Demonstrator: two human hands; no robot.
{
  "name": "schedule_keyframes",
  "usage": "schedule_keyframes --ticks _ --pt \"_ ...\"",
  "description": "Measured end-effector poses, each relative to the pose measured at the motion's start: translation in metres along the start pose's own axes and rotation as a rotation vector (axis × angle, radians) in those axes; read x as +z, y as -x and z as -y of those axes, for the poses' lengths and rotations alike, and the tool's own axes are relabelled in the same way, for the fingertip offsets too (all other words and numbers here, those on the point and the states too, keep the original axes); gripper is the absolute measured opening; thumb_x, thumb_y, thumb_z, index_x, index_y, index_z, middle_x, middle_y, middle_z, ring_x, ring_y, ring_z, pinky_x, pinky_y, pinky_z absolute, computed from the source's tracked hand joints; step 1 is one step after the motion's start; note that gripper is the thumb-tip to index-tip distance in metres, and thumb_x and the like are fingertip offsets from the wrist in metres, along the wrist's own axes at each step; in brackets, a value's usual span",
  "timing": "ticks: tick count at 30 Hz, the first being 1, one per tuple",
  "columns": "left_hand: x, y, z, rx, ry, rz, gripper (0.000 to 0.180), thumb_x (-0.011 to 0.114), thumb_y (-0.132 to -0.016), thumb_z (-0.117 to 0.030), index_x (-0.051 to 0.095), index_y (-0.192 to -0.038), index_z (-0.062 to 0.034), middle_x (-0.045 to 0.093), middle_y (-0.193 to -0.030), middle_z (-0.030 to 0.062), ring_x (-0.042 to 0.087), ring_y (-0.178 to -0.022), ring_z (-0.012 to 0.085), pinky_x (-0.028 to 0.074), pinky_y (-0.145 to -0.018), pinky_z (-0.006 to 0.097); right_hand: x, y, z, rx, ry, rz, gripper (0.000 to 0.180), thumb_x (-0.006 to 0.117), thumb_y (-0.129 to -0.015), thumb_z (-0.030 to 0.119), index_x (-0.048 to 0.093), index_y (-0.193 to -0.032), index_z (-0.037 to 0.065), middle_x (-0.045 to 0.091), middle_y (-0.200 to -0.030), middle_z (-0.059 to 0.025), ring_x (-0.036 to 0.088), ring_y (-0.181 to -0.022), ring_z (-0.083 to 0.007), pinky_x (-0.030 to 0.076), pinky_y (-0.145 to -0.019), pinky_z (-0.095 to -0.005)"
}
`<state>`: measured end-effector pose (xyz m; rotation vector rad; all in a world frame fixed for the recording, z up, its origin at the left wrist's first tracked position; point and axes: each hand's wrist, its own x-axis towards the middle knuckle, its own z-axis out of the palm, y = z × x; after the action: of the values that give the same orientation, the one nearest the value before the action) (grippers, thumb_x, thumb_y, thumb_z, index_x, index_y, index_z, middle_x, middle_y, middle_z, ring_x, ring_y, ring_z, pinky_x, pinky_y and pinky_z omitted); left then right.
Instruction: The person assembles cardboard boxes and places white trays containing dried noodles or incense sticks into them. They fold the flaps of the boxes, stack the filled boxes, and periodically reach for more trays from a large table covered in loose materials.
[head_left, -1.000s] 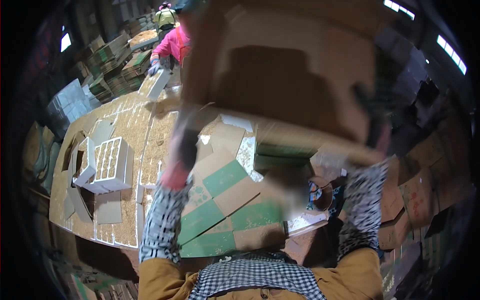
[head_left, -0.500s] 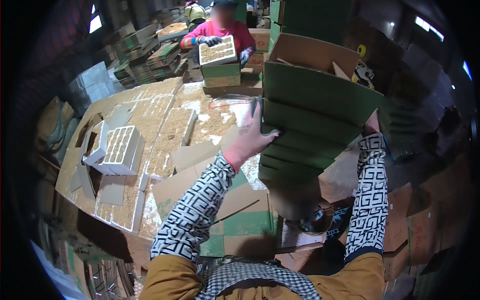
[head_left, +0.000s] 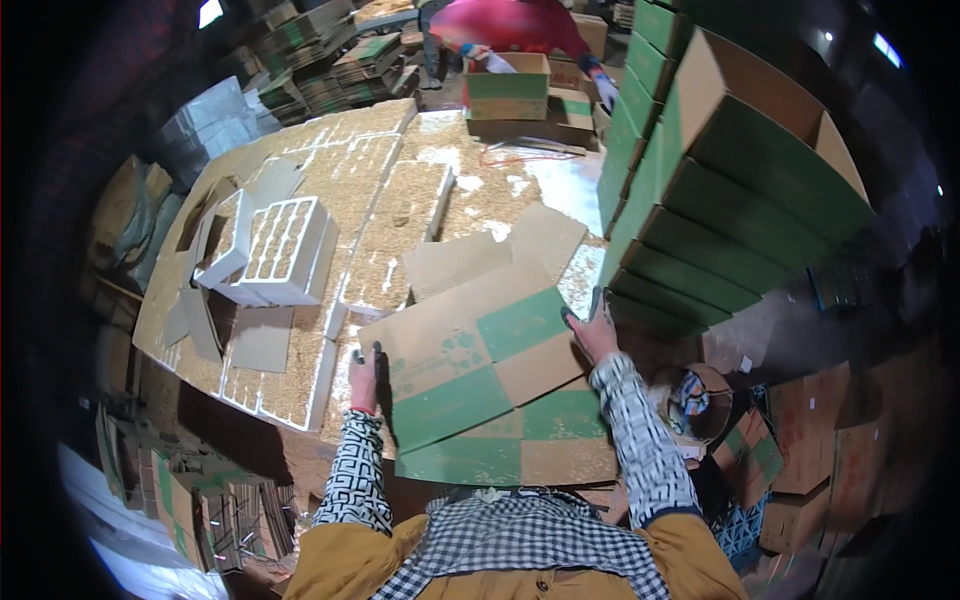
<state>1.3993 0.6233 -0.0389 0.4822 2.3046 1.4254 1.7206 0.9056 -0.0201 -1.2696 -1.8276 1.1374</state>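
Observation:
A flattened cardboard carton (head_left: 450, 345), brown with green blocks, lies slanted in front of me over another flat carton (head_left: 470, 462). My left hand (head_left: 363, 382), in a pale glove with dark fingertips, grips its left edge. At the right edge is my right hand (head_left: 596, 335), with the thumb over the cardboard and the fingers along the outside. To the right of that hand rises a tall stack of green cartons (head_left: 700, 220), whose top one is open. Loose grey-brown cardboard sheets (head_left: 545, 240) lie just beyond the flat carton.
White foam trays (head_left: 290, 250) with round cells stand on a sawdust-covered worktable (head_left: 370, 240) at left. Across it, a person in a pink top (head_left: 510, 25) bends over a small open carton (head_left: 508, 90). Brown boxes (head_left: 805, 430) and a blue crate (head_left: 740, 530) sit at lower right.
Both hands have left the green carton on the stack and come down to the flat carton's side edges. The view has shifted. The person opposite no longer holds up a white tray.

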Motion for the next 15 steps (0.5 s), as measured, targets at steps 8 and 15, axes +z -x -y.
schedule_keyframes --ticks 8,15 --pt "-0.076 0.033 -0.045 0.242 0.375 -0.066 0.046 0.058 -0.091 -0.032 0.051 -0.120 0.0038 0.057 -0.103 0.0066 0.053 -0.090 0.0137 0.044 -0.081 0.028 -0.031 0.029 0.039 -0.105 -0.609 -0.097 0.034 0.056 -0.089 0.010 0.054 -0.122 0.002 0.063 -0.104 -0.0064 0.058 -0.091 -0.0123 0.046 -0.079 -0.0255" --pt "-0.055 0.070 -0.110 0.131 0.532 0.323 0.037 0.065 -0.085 -0.020 0.057 -0.112 0.0030 0.062 -0.089 0.0029 0.057 -0.077 0.0118 0.046 -0.071 0.025 -0.025 0.045 0.112 -0.378 -0.127 -0.773 0.024 0.073 -0.076 0.003 0.056 -0.093 0.000 0.059 -0.094 -0.0059 0.053 -0.081 -0.0132 0.044 -0.075 -0.0268"
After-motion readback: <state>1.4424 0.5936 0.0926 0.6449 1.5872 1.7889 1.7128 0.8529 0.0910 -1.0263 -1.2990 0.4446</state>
